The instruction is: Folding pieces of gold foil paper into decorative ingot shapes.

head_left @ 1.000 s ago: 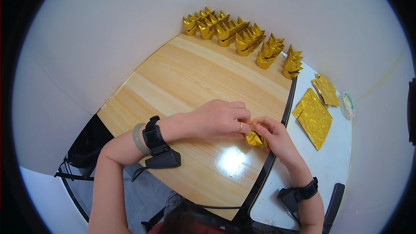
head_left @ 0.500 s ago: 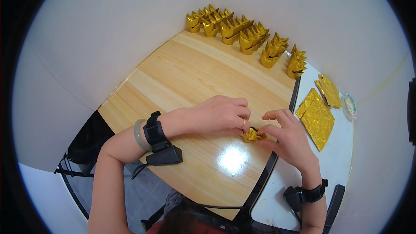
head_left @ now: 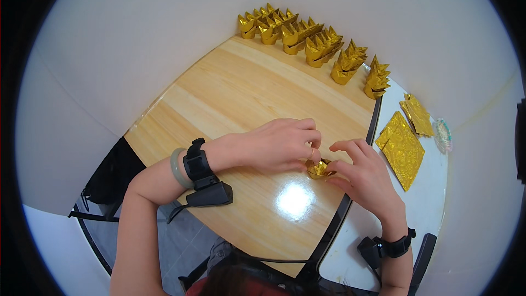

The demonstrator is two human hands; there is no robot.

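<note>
A small folded gold foil-paper ingot (head_left: 318, 169) lies low over the wooden table, between my two hands. My left hand (head_left: 282, 143) grips its left end, fingers bent and the thumb pressed against the near side. From the other side, my right hand (head_left: 364, 174) pinches the right end with thumb and index finger, its other fingers curled above. The ingot's hollow middle shows between the fingertips; both of its ends are partly hidden.
Stacks of finished gold paper ingots (head_left: 323, 46) line the wooden table's (head_left: 235, 98) far edge. Flat folded gold sheets (head_left: 404, 156) lie on the white table (head_left: 350, 252) at right, with more gold pieces (head_left: 417, 115) and a pale round object (head_left: 442, 134) beyond.
The gold paper between my hands looks wider and more rounded in its middle. My hands have shifted only slightly, and the whole view has moved a little.
</note>
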